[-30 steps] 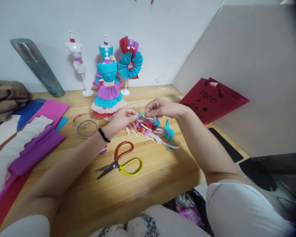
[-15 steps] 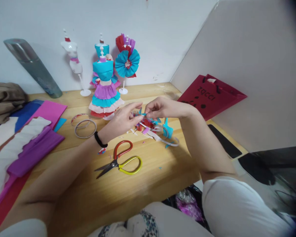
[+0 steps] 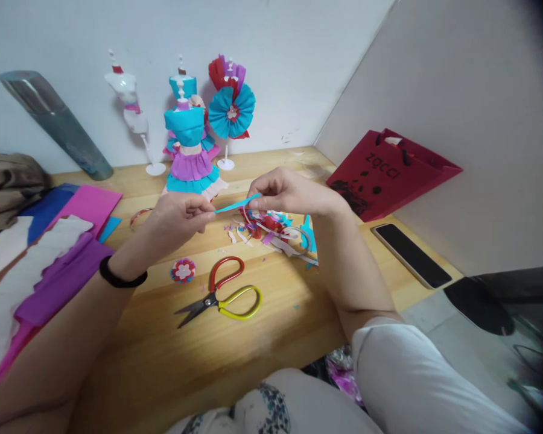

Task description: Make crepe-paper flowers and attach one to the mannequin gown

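Note:
A narrow blue paper strip (image 3: 236,205) is stretched between my two hands above the table. My left hand (image 3: 176,220) pinches its left end, and my right hand (image 3: 283,191) pinches the other end between thumb and fingers. Below my right hand lies a heap of paper scraps (image 3: 271,229) in red, white, purple and blue. Scissors (image 3: 212,298) with one red and one yellow handle lie with blades apart on the wood. Left of them is a small round layered paper flower (image 3: 183,270). A mini mannequin in a tiered paper dress (image 3: 190,144) stands behind my left hand.
Behind are a bare white mannequin (image 3: 129,99) and one with a blue paper rosette (image 3: 232,112). Coloured paper sheets (image 3: 67,271) cover the left side, near a leaning grey-green bottle (image 3: 58,126). To the right are a red paper bag (image 3: 384,175) and a phone (image 3: 411,256).
My hands have moved apart, the left one going left and closing, with the blue strip now taut between them. The paper flower and the phone have come into fuller view.

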The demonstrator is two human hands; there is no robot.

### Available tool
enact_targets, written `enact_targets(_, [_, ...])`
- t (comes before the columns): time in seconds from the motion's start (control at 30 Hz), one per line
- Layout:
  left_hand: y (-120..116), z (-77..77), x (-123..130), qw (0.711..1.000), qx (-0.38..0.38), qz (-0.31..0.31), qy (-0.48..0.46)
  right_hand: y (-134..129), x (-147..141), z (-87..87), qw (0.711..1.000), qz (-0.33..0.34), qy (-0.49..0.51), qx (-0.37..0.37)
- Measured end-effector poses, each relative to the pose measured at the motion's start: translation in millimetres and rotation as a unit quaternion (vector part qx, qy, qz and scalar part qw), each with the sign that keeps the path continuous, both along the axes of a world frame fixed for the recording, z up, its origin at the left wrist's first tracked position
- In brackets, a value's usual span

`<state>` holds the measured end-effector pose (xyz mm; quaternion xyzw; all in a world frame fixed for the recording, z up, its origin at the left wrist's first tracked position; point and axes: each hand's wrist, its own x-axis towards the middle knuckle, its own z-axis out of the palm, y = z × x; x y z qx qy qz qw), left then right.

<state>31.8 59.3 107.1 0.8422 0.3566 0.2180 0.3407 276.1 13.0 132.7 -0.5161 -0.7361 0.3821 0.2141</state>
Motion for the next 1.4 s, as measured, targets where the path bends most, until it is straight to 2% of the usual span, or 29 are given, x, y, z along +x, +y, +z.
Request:
enact_targets(0.1, [2, -2.6, -6, 0.998, -0.061, 0.006, 0.021, 4, 3, -10.0, 0.999, -0.005, 0.050, -0.009])
enact_targets(0.2, [6, -3.1, -8, 0.990, -0.134, 0.030, 0.028, 11, 10, -18.5, 0.998, -0.049, 0.050, 0.008])
enact_targets(0.27, [8, -2.5, -9, 0.988, -0.151, 0.035, 0.019, 16, 15, -24.3, 0.994, -0.100, 0.001, 0.041])
enact_targets(0.37, [11, -1.7, -11, 0.989, -0.148, 0.025, 0.018, 24, 22, -36.0, 0.977, -0.144, -0.150, 0.054])
enact_targets(0.43, [11, -3.0, -11, 0.988, -0.154, 0.015, 0.026, 29, 23, -46.2, 0.962, -0.121, -0.246, 0.009])
enact_targets(0.53, [8, -11.0, -4, 0.985, -0.170, -0.007, 0.040, 35, 17, -61.9, 0.949, -0.078, -0.304, -0.031])
enact_targets(0.63, [2, -26.7, 8, 0.985, -0.167, -0.035, 0.015, 39, 9, -71.3, 0.927, -0.062, -0.367, -0.050])
enact_targets(0.7, [-2, -38.3, 17, 0.982, -0.178, -0.063, -0.006, 39, 7, -71.6, 0.920, -0.064, -0.384, -0.052])
enact_targets(0.77, [-5, -47.6, 24, 0.975, -0.207, -0.074, -0.018, 38, 10, -67.8, 0.925, -0.064, -0.371, -0.042])
enact_targets(0.87, [-6, -54.3, 26, 0.974, -0.209, -0.083, -0.011, 35, 21, -59.8, 0.954, -0.067, -0.290, -0.031])
enact_targets(0.97, [-2, -53.6, 23, 0.980, -0.181, -0.084, 0.006, 34, 36, -55.2, 0.980, -0.076, -0.174, -0.060])
enact_targets(1.07, [3, -50.3, 24, 0.988, -0.132, -0.085, 0.003, 33, 45, -53.5, 0.989, -0.070, -0.106, -0.074])
enact_targets(1.17, [6, -48.0, 37, 0.992, -0.105, -0.038, -0.060, 31, 44, -50.8, 0.994, -0.046, -0.067, -0.072])
enact_targets(1.2, [6, -47.6, 44, 0.989, -0.110, -0.025, -0.091, 29, 42, -49.6, 0.995, -0.033, -0.057, -0.070])
enact_targets(1.27, [6, -47.2, 58, 0.977, -0.158, -0.036, -0.137, 26, 35, -47.2, 0.997, -0.009, -0.043, -0.059])
enact_targets(1.33, [6, -47.1, 70, 0.966, -0.217, -0.054, -0.132, 24, 30, -45.2, 0.998, 0.004, -0.040, -0.041])
enact_targets(1.4, [7, -47.0, 76, 0.959, -0.251, -0.019, -0.128, 22, 28, -43.8, 0.998, 0.008, -0.042, -0.037])
